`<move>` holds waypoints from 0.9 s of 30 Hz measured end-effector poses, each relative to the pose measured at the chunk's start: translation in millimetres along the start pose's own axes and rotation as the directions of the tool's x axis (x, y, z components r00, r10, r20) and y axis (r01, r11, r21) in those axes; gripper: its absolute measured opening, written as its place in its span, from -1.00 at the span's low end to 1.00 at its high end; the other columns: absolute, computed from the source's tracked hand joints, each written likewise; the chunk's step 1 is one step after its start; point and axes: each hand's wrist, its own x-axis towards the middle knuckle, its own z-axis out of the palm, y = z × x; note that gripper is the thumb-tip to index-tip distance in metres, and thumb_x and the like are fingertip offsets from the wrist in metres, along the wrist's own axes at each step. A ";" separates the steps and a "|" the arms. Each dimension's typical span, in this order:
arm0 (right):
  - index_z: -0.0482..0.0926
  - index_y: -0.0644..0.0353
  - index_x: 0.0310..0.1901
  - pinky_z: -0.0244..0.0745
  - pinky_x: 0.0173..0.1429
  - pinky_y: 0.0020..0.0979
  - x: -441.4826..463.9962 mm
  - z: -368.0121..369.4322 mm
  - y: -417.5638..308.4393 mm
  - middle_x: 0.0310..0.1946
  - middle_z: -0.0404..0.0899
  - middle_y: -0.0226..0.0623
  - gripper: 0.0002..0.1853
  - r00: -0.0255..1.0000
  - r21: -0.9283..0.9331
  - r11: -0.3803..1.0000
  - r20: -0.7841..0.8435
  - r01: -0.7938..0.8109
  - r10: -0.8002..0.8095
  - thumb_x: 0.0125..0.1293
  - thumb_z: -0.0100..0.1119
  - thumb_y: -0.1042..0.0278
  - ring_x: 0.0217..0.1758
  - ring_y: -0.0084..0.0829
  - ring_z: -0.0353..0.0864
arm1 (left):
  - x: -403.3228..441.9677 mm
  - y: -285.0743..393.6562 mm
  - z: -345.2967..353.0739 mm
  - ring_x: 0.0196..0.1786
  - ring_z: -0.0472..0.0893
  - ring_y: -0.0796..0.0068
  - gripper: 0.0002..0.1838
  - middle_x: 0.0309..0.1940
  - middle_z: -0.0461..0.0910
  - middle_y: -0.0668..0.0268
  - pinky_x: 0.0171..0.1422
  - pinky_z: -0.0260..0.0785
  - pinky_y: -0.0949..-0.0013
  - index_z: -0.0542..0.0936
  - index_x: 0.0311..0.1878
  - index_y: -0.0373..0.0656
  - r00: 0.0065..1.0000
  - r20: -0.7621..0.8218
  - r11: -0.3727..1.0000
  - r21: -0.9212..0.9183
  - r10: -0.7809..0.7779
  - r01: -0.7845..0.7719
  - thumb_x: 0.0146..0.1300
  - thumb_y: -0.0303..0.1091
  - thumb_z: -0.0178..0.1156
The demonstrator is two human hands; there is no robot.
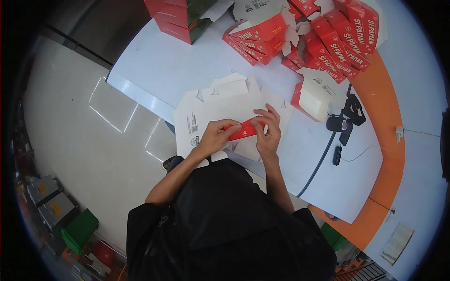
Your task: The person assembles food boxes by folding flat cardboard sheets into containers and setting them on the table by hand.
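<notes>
Red card panel, narrow and smooth, with a small white mark on its face, pinched at both ends: at one by the left grip, thumb laid over the red and fingers curled beneath; at the other by the right grip, thumb and forefinger closed on the end, remaining fingers fanned upward. Held aslant, right end higher in view, over the nearer part of flat white card; hard to tell where joined to it. Broad and pale, that card, with cut notches and flaps along its far edge and black print toward its left side. All at the near edge of the white surface, right before a black-clothed torso. Farther right, an open red box with a white interior, then a black device with a dark cable. Farther off, clustered red cartons, lettered SI PAMAN in white; to their left, a red-and-green stack. Outermost on the right, an orange band.
</notes>
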 end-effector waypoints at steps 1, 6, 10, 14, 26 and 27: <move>0.75 0.16 -0.09 0.35 0.50 -0.07 1.3 -3.3 0.1 0.08 0.74 -0.27 -0.84 0.997 0.011 1.000 0.072 -0.016 0.015 0.31 0.40 0.56 0.49 -0.05 0.43 | 0.7 -0.1 -2.0 -0.15 0.67 0.58 -0.74 -0.18 0.81 0.25 0.03 0.55 0.41 0.76 0.03 -0.34 0.999 0.022 0.999 0.027 0.024 -0.025 0.55 -0.31 0.28; 0.75 0.17 -0.08 0.28 0.55 -0.07 7.4 -19.2 -7.4 0.12 0.74 -0.30 -0.85 0.948 0.012 0.997 0.311 -0.078 0.070 0.33 0.38 0.55 0.57 -0.07 0.35 | -1.4 9.9 -16.2 -0.16 0.76 0.40 -0.79 -0.20 0.80 0.14 0.04 0.58 0.37 0.77 -0.04 -0.32 0.982 0.132 0.963 0.213 0.137 -0.163 0.51 -0.35 0.29; 0.73 0.21 -0.15 0.24 0.57 -0.05 10.0 -23.4 -12.4 0.03 0.74 -0.27 -0.94 0.910 -0.190 0.981 0.412 0.036 0.046 0.42 0.32 0.46 0.53 -0.05 0.41 | -6.4 29.4 -25.0 -0.09 0.71 0.17 -0.83 -0.27 0.75 0.18 0.04 0.55 0.15 0.79 -0.11 -0.17 0.928 0.135 0.758 0.542 0.348 -0.363 0.34 -0.31 0.37; 0.68 0.27 -0.19 0.35 0.49 -0.06 9.5 -14.8 -23.8 -0.05 0.72 -0.19 -0.97 0.966 -0.076 0.996 0.253 -0.039 0.057 0.44 0.29 0.53 0.48 -0.01 0.47 | -57.5 105.1 -28.7 0.00 0.68 0.13 -0.81 -0.16 0.72 0.19 0.11 0.54 0.15 0.74 -0.03 -0.20 0.844 0.022 0.621 0.667 0.536 -0.412 0.38 -0.34 0.36; 0.55 0.28 -0.29 0.35 0.43 -0.11 34.7 28.7 -88.6 -0.15 0.63 -0.15 -0.84 0.985 0.285 0.952 0.157 -0.113 0.070 0.51 0.26 0.50 0.29 -0.11 0.60 | -71.2 8.7 -34.1 0.54 0.35 0.19 -0.54 0.66 0.01 0.09 0.52 0.39 0.03 0.11 0.55 -0.07 0.737 -0.601 0.776 -0.290 0.308 -0.560 0.72 -0.32 -0.08; 0.54 0.26 -0.31 0.34 0.46 -0.04 32.3 34.3 -92.8 -0.22 0.62 -0.17 -0.84 0.982 0.275 0.953 0.174 -0.124 0.077 0.48 0.28 0.52 0.26 -0.10 0.61 | -67.2 10.0 -33.9 0.56 0.33 0.18 -0.56 0.67 0.00 0.09 0.53 0.38 0.02 0.14 0.54 -0.08 0.703 -0.617 0.779 -0.222 0.353 -0.586 0.72 -0.31 -0.09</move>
